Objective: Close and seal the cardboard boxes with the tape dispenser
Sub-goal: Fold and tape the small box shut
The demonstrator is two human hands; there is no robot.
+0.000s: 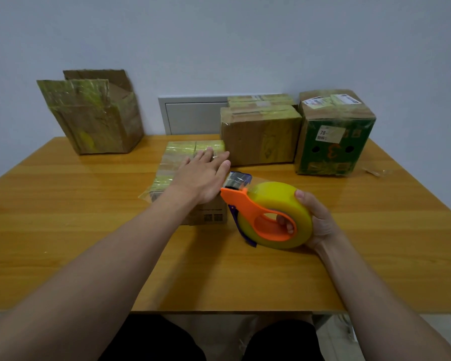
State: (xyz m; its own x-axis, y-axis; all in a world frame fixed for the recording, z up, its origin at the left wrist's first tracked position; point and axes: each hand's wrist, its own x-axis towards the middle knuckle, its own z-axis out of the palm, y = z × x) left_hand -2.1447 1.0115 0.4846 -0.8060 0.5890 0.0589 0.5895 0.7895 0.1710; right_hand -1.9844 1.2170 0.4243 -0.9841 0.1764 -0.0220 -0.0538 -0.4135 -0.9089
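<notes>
Orange tape dispenser is gripped by the right hand just beside the small taped box, which is held down on the table by the flat, straight-fingered left hand.

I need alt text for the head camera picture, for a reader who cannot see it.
The left hand lies flat on a small taped box on a wooden table; the right hand grips an orange tape dispenser beside it. An open box stands far left; a brown box and a green box stand behind.
</notes>
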